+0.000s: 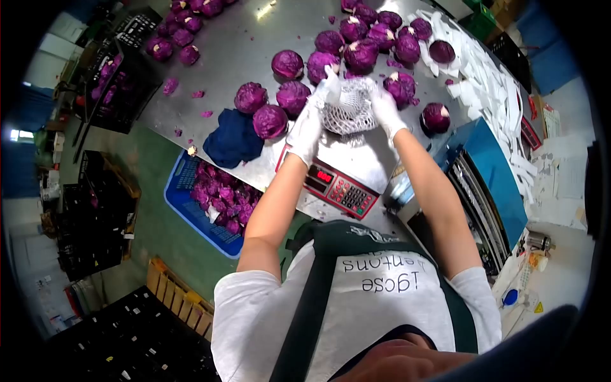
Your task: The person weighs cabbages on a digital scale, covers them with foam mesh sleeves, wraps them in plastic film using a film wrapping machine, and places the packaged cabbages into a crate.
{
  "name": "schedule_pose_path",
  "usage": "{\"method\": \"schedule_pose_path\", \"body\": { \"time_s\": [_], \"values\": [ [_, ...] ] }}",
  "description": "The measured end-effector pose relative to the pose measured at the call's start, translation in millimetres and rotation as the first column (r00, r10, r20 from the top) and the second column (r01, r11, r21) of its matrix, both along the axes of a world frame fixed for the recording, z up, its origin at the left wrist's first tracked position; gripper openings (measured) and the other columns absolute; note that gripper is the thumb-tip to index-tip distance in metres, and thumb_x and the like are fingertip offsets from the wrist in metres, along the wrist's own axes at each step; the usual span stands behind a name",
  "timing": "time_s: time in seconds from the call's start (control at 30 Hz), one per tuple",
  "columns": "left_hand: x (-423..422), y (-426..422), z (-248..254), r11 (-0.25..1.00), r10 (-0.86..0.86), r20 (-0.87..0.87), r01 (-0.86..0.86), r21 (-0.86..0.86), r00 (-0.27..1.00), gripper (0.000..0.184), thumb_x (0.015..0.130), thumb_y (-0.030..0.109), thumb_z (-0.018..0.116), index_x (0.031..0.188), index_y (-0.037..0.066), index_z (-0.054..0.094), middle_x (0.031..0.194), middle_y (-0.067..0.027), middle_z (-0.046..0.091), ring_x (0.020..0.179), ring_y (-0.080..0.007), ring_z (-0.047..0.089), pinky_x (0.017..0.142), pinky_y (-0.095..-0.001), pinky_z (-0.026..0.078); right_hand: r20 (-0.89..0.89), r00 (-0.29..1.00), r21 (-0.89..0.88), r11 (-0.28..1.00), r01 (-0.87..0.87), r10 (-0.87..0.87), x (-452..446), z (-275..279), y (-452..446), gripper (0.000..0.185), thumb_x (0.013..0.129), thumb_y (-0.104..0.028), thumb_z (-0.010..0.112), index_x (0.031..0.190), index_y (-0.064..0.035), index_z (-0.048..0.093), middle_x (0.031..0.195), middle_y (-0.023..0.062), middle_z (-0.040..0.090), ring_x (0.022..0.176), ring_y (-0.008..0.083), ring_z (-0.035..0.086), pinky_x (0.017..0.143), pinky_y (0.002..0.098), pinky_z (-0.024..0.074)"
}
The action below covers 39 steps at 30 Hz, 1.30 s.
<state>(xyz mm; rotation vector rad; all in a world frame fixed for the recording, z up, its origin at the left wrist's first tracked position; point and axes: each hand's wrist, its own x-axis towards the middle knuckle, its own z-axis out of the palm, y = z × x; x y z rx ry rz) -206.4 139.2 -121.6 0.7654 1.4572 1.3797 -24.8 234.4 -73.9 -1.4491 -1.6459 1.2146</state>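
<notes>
Two hands in white gloves flank one whitish net of diamond mesh (350,114) — the left hand (312,111) on one side, the right hand (386,109) on the other. Touching it from both sides probably keeps the mesh spread and its shape round. One left finger points up past the rim, and the other left fingers bend out of sight; the right fingers lie together along the far side. Whether either hand pinches the mesh, I cannot tell.

The net sits above the pale plate of one red-framed digital scale (342,190), though contact is unclear. Its keypad and red digits, apparently zeros, face the body, likely for easy reading.

Four round, glossy purple cabbages (270,121) stand to the left on the grey metal table (223,51), perhaps set within easy reach. Two more lie to the right, one just beside the right hand. Beyond the net about a dozen crowd together; overlaps make that count rough. Another cluster, at the upper left, cannot be counted.

One crumpled navy cloth (232,139) lies against the nearest cabbage. One blue plastic crate (175,205) of purple leaves stands below the table edge — presumably to catch scraps. Flat white strips (477,70), too tangled to number, cover the right side.
</notes>
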Motion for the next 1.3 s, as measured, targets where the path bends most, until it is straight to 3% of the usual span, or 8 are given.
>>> {"method": "schedule_pose_path", "body": {
  "time_s": [0.43, 0.6, 0.77, 0.83, 0.9, 0.97, 1.07, 1.3],
  "values": [
    [50.9, -134.2, 19.7, 0.931, -0.199, 0.977, 0.324, 0.166, 0.07, 0.059, 0.101, 0.045, 0.032, 0.136, -0.001, 0.042, 0.134, -0.0188, 0.05, 0.121, -0.0304, 0.051, 0.107, -0.0425, 0.038, -0.19, 0.96, -0.192, 0.952, -0.24, 0.204, 89.6, 105.8, -186.4, 0.026, 0.093, -0.011, 0.051, 0.105, 0.0076, 0.066, 0.099, 0.0099, 0.069, 0.09, 0.0133, 0.063, 0.085, 0.027, 0.0474],
    [64.9, -122.8, 19.6, 0.928, -0.318, 0.856, 0.319, 0.194, 0.407, 0.047, 0.097, 0.025, 0.033, 0.123, -0.01, 0.051, 0.118, -0.0222, 0.06, 0.109, -0.0323, 0.059, 0.1, -0.0452, 0.044, -0.675, 0.675, -0.47, 0.879, -0.079, -0.3, 132.9, 57.2, -207.4, 0.029, 0.097, -0.014, 0.048, 0.114, 0.006, 0.059, 0.106, 0.0121, 0.066, 0.093, 0.016, 0.065, 0.085, 0.0295, 0.0518],
    [93.6, -82.5, 87.6, 0.773, -0.543, 0.838, 0.422, 0.473, 0.055, 0.026, 0.09, 0.011, 0.045, 0.105, -0.006, 0.059, 0.104, -0.0181, 0.064, 0.096, -0.0269, 0.062, 0.091, -0.0374, 0.047, -0.676, 0.461, -0.656, 0.754, -0.021, -0.575, 121.4, 34.9, -264.6, 0.038, 0.1, -0.027, 0.045, 0.128, -0.0018, 0.052, 0.127, 0.0097, 0.057, 0.116, 0.0188, 0.055, 0.102, 0.0363, 0.0423],
    [118.1, -80.8, 119.5, 0.655, -0.691, 0.709, 0.537, 0.531, 0.142, 0.023, 0.088, 0.009, 0.048, 0.102, -0.005, 0.06, 0.101, -0.0162, 0.064, 0.095, -0.0241, 0.061, 0.089, -0.0342, 0.046, -0.435, 0.879, -0.235, 0.967, 0.101, -0.197, 129.0, 30.4, -293.1, 0.051, 0.101, -0.04, 0.033, 0.137, -0.0057, 0.044, 0.135, 0.0116, 0.05, 0.122, 0.0232, 0.05, 0.106, 0.0404, 0.0382],
    [151.8, -77.0, 129.0, 0.53, -0.836, 0.451, 0.675, 0.514, 0.313, 0.022, 0.088, 0.009, 0.052, 0.103, -0.004, 0.06, 0.099, -0.0139, 0.065, 0.095, -0.0213, 0.06, 0.088, -0.0324, 0.045, -0.93, 0.054, -0.367, 0.922, -0.124, -0.363, 136.7, 40.6, -298.4, 0.058, 0.102, -0.048, 0.027, 0.143, -0.0087, 0.037, 0.139, 0.0124, 0.047, 0.125, 0.0259, 0.048, 0.108, 0.044, 0.0364],
    [179.1, -81.0, 132.1, 0.628, -0.743, 0.414, 0.762, 0.158, 0.527, 0.037, 0.087, 0.006, 0.059, 0.122, -0.001, 0.052, 0.113, -0.0132, 0.06, 0.107, -0.0205, 0.056, 0.096, -0.0331, 0.042, -0.864, -0.021, -0.502, 0.864, -0.045, -0.503, 162.6, 20.0, -306.4, 0.057, 0.1, -0.046, 0.033, 0.143, -0.0085, 0.036, 0.138, 0.0122, 0.048, 0.125, 0.0256, 0.049, 0.108, 0.0443, 0.0366],
    [221.6, -86.2, 98.4, 0.742, -0.632, 0.465, 0.658, 0.131, 0.62, 0.072, 0.091, 0.015, 0.056, 0.148, 0.002, 0.015, 0.152, -0.0179, 0.022, 0.138, -0.0285, 0.03, 0.111, -0.04, 0.031, -0.927, 0.156, -0.313, 0.932, 0.181, -0.342, 205.9, 24.5, -301.3, 0.049, 0.098, -0.027, 0.043, 0.141, -0.0047, 0.037, 0.135, 0.0124, 0.051, 0.123, 0.023, 0.05, 0.106, 0.0379, 0.0394],
    [373.4, -73.7, 119.7, 0.699, -0.501, 0.798, 0.7, 0.145, 0.335, 0.056, 0.098, 0.043, 0.036, 0.136, 0.002, 0.045, 0.136, -0.0154, 0.049, 0.124, -0.0293, 0.048, 0.108, -0.0424, 0.035, -0.864, 0.248, -0.21, 0.76, 0.615, -0.439, 329.2, 91.7, -237.5, 0.049, 0.098, -0.027, 0.05, 0.137, -0.0001, 0.037, 0.127, 0.0109, 0.053, 0.117, 0.0186, 0.053, 0.1, 0.0339, 0.0425]
  ]
}}
